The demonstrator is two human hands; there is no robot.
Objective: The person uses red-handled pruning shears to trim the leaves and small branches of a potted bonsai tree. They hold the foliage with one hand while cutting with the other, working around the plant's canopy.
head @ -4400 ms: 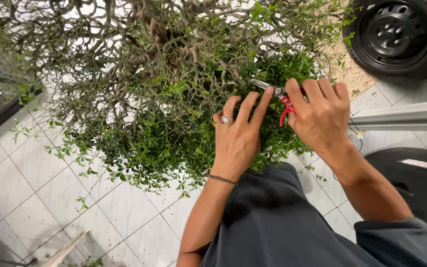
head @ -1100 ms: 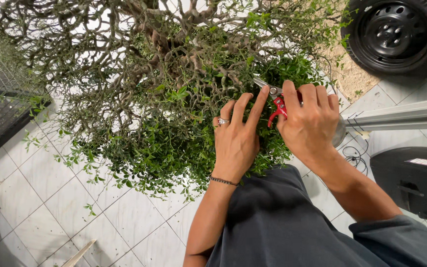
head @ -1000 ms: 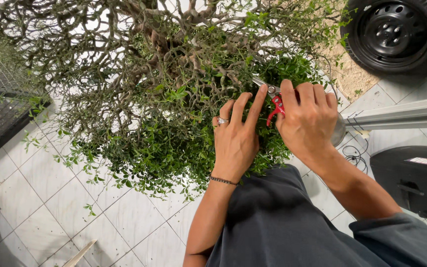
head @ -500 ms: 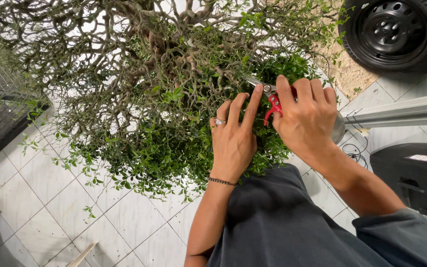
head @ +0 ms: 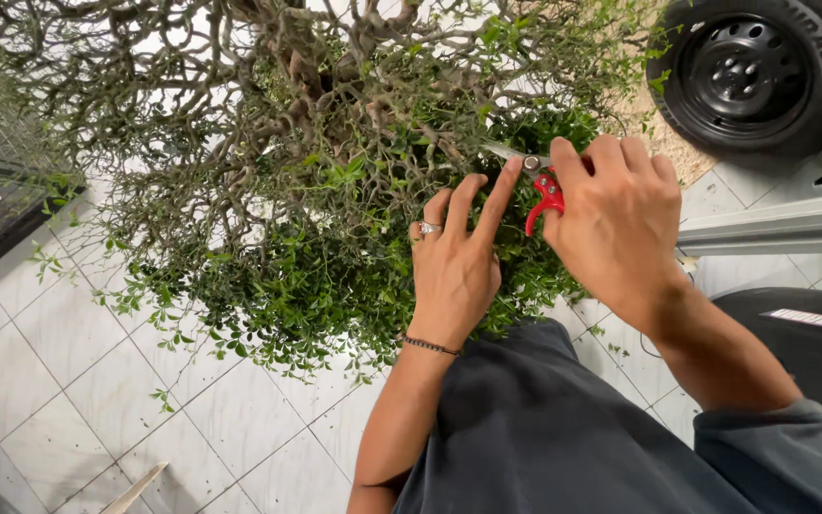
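Observation:
A bushy small tree (head: 316,190) with twisted grey branches and small green leaves fills the upper middle of the head view. My right hand (head: 616,224) grips red-handled pruning shears (head: 539,186), whose metal blades point left into the twigs. My left hand (head: 454,262), with a ring and a bead bracelet, lies spread on the foliage just left of the shears, its index finger reaching up to the blades' pivot. My dark trouser leg (head: 544,428) is below both hands.
White floor tiles (head: 78,381) lie under the tree. A black car wheel (head: 753,71) sits at the top right, with a grey metal rail (head: 782,228) below it. A dark wire cage (head: 2,190) stands at the left edge. A wooden stick (head: 135,490) lies at the bottom.
Both hands have shifted slightly up and left along the foliage together with the shears. The camera view has drifted a little; the tree stays in place.

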